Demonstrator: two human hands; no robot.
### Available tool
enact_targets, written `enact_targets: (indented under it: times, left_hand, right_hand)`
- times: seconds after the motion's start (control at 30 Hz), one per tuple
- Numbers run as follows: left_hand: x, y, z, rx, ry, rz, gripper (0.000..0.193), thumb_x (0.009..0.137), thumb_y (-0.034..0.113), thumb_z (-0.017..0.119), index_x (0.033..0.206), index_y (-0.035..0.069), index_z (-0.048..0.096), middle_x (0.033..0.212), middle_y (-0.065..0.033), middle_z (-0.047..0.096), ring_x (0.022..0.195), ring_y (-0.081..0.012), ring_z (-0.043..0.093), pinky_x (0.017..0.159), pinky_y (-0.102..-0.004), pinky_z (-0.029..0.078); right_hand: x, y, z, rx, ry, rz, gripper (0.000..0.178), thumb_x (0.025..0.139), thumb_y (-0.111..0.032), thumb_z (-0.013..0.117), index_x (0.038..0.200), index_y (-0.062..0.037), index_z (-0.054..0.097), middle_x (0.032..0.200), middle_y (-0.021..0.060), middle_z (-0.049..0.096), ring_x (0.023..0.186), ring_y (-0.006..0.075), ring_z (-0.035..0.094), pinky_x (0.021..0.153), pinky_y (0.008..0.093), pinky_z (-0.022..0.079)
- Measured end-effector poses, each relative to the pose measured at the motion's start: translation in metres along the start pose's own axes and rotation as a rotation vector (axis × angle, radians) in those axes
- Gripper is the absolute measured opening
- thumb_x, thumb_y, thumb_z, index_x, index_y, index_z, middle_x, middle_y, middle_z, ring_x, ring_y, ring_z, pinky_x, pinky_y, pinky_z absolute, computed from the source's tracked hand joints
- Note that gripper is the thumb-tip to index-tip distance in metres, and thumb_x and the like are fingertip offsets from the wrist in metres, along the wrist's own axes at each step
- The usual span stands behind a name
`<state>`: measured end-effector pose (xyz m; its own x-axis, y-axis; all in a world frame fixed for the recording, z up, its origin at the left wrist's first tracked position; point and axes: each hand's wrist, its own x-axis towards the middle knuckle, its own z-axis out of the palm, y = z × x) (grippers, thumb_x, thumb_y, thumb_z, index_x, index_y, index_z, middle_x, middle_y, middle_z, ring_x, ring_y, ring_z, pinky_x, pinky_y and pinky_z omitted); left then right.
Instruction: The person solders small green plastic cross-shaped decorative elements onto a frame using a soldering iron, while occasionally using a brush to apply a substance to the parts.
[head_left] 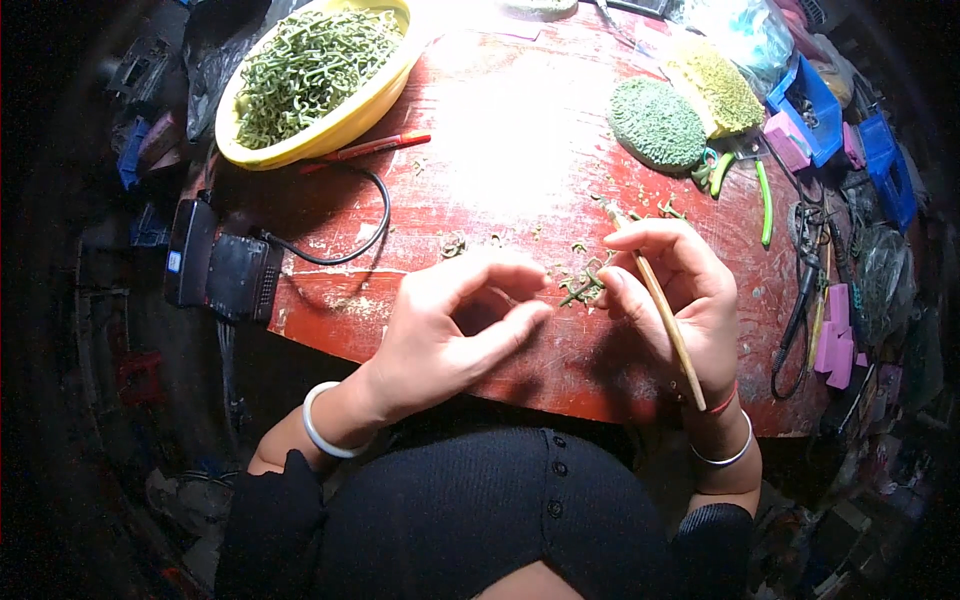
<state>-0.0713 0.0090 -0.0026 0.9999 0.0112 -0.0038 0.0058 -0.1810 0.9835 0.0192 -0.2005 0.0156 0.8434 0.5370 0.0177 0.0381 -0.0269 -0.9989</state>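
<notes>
Over the red table (330, 322), the left hand (435, 325) is loosely curled with thumb and forefinger parted, while the right hand (700, 300) grips 1 wooden-handled tool (666, 318) at near right, just beside small green pieces (580, 292), a yellow basin (310, 144) standing far left.

Left hand (440, 325) arches, thumb (512, 330) and fingers (498, 268) parted, while the right hand (706, 298) curls inward

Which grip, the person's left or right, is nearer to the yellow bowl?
Left. The left grip is below and right of the yellow bowl; the right grip is farther right, holding a wooden-handled tool.
</notes>
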Motion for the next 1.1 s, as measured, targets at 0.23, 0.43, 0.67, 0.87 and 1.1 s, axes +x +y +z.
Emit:
enact_targets:
  times: [0.23,0.43,0.67,0.87,1.1]
  left_hand:
    - [-0.002,-0.001,0.008,-0.486,-0.055,-0.216,0.017,0.093,0.0,0.071,0.11,0.0,0.067,0.099,-0.0028,0.071,0.092,-0.0079,0.067,0.083,-0.0241,0.056]
    - [-0.008,-0.007,0.009,-0.263,-0.027,-0.133,0.014,0.092,-0.002,0.071,0.105,0.0,0.069,0.097,-0.0028,0.071,0.087,-0.0067,0.066,0.079,-0.0227,0.055]
    - [-0.018,-0.02,-0.006,0.251,-0.005,0.249,0.017,0.082,-0.004,0.074,0.098,0.0,0.072,0.088,-0.0116,0.072,0.078,-0.0187,0.071,0.071,-0.0277,0.056]
    - [-0.012,-0.019,-0.005,0.488,-0.045,0.602,0.026,0.072,-0.007,0.075,0.097,-0.001,0.071,0.088,-0.0122,0.071,0.076,-0.0276,0.068,0.069,-0.0357,0.057]
    - [-0.011,-0.024,-0.014,0.677,-0.042,0.733,0.026,0.072,0.0,0.074,0.098,-0.001,0.071,0.09,-0.0104,0.071,0.079,-0.0268,0.068,0.071,-0.0364,0.057]
  right_hand:
    - [0.0,0.003,-0.003,0.097,-0.077,0.088,0.024,0.092,0.003,0.069,0.116,0.0004,0.063,0.092,0.0026,0.067,0.083,0.0073,0.065,0.073,0.0222,0.052]
    - [0.007,-0.007,-0.015,-0.46,-0.005,-0.194,0.014,0.096,0.002,0.064,0.109,0.0006,0.067,0.09,0.0076,0.069,0.079,0.0112,0.067,0.071,0.0246,0.054]
    - [-0.035,0.009,-0.097,-1.131,0.757,-0.194,0.013,0.096,-0.01,0.068,0.106,-0.0013,0.067,0.082,0.0107,0.069,0.072,0.0176,0.068,0.064,0.0302,0.054]
    - [-0.065,0.046,-0.179,-1.312,0.834,0.073,0.03,0.09,-0.023,0.077,0.101,0.0014,0.064,0.078,0.0116,0.063,0.065,0.024,0.06,0.062,0.0376,0.049]
    - [-0.046,0.034,-0.158,-1.519,0.983,-0.257,0.022,0.101,-0.015,0.06,0.108,0.0052,0.063,0.092,0.0203,0.066,0.08,0.0346,0.064,0.073,0.0417,0.05]
